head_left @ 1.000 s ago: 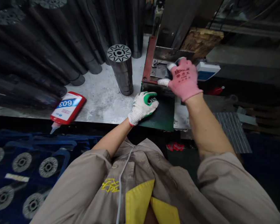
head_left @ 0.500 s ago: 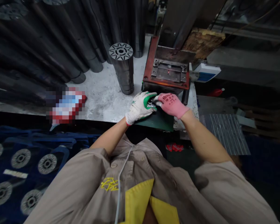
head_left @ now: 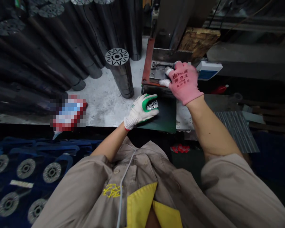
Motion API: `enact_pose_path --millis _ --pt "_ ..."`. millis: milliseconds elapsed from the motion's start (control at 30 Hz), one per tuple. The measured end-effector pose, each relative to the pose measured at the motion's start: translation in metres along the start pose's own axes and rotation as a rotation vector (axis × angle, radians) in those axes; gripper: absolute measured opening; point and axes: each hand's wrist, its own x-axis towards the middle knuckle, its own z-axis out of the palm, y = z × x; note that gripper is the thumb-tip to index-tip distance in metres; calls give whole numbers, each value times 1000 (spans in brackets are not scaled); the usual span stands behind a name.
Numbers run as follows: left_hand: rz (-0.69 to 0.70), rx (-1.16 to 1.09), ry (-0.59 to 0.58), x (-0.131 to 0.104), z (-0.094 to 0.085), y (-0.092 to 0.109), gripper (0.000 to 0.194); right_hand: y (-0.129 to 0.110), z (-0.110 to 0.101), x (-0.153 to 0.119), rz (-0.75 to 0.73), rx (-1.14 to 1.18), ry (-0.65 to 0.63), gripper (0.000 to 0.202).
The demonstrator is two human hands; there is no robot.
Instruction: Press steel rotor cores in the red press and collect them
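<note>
My left hand [head_left: 142, 109], in a white glove with a green coated palm, curls around a slotted round metal core [head_left: 152, 105] low over the dark green mat [head_left: 167, 117]. Its pale patterned end shows between thumb and fingers. My right hand [head_left: 184, 82], in a pink glove with whitish fingertips, reaches over the metal fixture [head_left: 156, 74] on the red-edged machine base [head_left: 146, 71]. The thumb and bent fingers come down at the fixture plate; anything between them is hidden. A tall stack of slotted metal cores [head_left: 117, 57] stands left of the base.
Many dark cylindrical stacks [head_left: 80, 34] fill the back left. A red and white bottle [head_left: 70, 110] lies near the bench's [head_left: 97, 110] front edge. Blue trays [head_left: 38, 148] with round cores sit lower left. A white box with a blue panel [head_left: 209, 69] stands right of the machine.
My right hand has left the core beside my left hand and moved up and right onto the fixture. My left hand still holds the core, its patterned end now more exposed.
</note>
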Motion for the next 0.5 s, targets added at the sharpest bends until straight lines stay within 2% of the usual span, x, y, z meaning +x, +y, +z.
enact_pose_path --millis 133,267,333,400,500 --pt "-110 48 178 6 23 13 56 -11 -11 -27 138 28 -60 51" --pt "-162 84 288 12 37 13 27 -21 -14 -56 134 146 -69 44" --pt "-158 88 287 12 35 10 31 -21 -7 -63 121 224 -61 41" --pt "-125 106 219 10 30 7 49 -21 3 -67 88 282 -87 39" --pt "-71 168 81 9 21 5 79 -31 16 -66 33 240 -263 36"
